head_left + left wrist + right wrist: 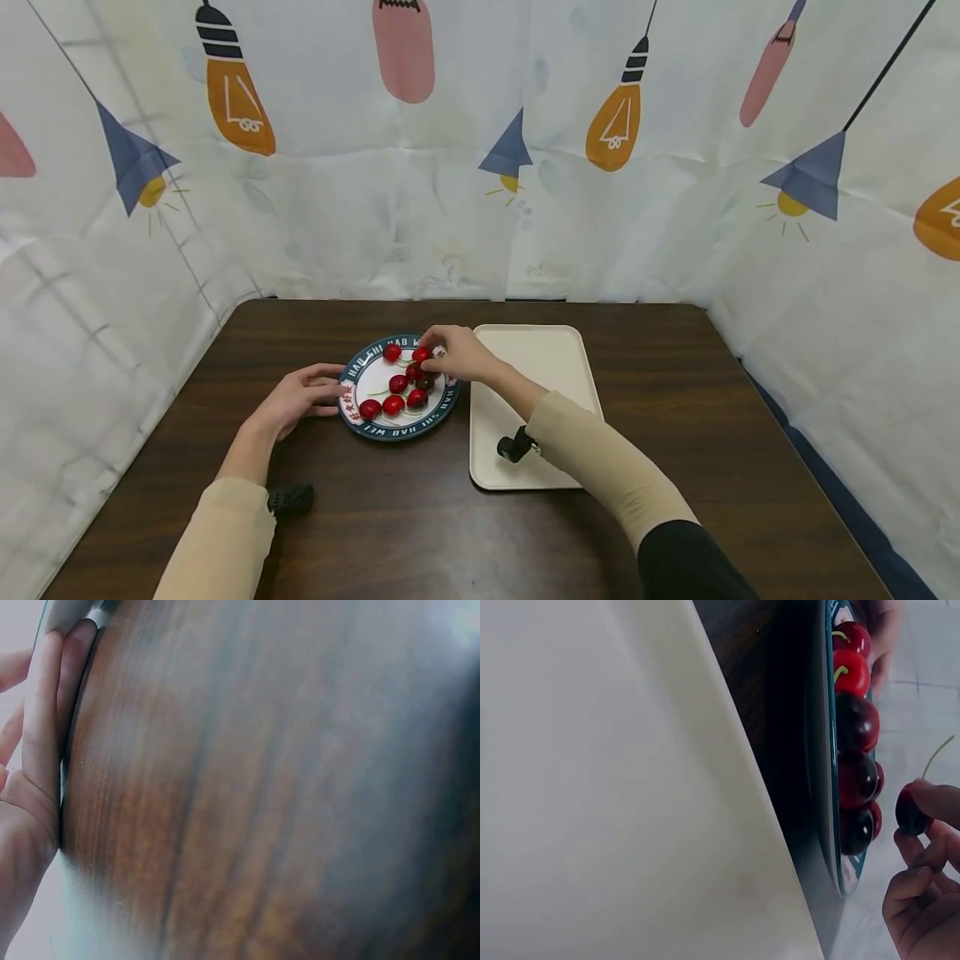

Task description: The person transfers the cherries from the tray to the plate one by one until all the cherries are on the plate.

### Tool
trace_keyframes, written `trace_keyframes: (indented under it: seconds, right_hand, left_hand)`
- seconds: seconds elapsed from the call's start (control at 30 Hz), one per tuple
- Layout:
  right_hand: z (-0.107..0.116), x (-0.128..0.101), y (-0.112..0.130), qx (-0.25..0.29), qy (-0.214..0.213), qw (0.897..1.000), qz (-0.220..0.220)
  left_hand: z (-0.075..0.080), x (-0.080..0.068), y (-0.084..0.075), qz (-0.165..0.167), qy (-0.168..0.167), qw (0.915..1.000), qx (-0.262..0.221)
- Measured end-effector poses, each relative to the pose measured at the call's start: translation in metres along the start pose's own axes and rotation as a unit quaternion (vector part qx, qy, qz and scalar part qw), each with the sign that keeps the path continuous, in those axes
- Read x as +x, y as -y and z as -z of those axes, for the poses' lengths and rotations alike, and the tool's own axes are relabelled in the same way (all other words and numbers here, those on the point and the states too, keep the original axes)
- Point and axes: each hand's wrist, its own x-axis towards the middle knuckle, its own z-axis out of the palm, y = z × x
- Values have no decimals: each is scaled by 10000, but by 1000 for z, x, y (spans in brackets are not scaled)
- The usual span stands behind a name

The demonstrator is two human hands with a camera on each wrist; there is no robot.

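A round plate with a dark blue-green lettered rim [420,427] stands on the table and bears several red cherries [393,405], some with green stems. My right hand [465,354] is over the plate's right side. Between thumb and fingertips it pinches a dark red cherry [910,811], its stem pointing up, raised above the others in the right wrist view. At the plate's left edge is my left hand [296,396], fingers extended and fingertips right at the rim. The left wrist view shows those fingers [41,712] low along the tabletop.
A cream rectangular tray [536,358] lies just right of the plate, with my right forearm crossing over it. The dark wooden table [675,400] extends around both. Behind it hangs a white curtain [337,225] printed with lamps and bulbs.
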Motion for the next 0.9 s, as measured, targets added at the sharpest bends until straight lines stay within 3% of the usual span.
trace_keyframes:
  seconds: [0.6,0.9]
  right_hand:
    - [-17,12,16,122,27,9999,81]
    - [-10,9,7,62,-43,10000,8]
  left_hand:
    - [0,-1,0,-42,-4,10000,22]
    - [1,-1,0,-41,-14,10000,58]
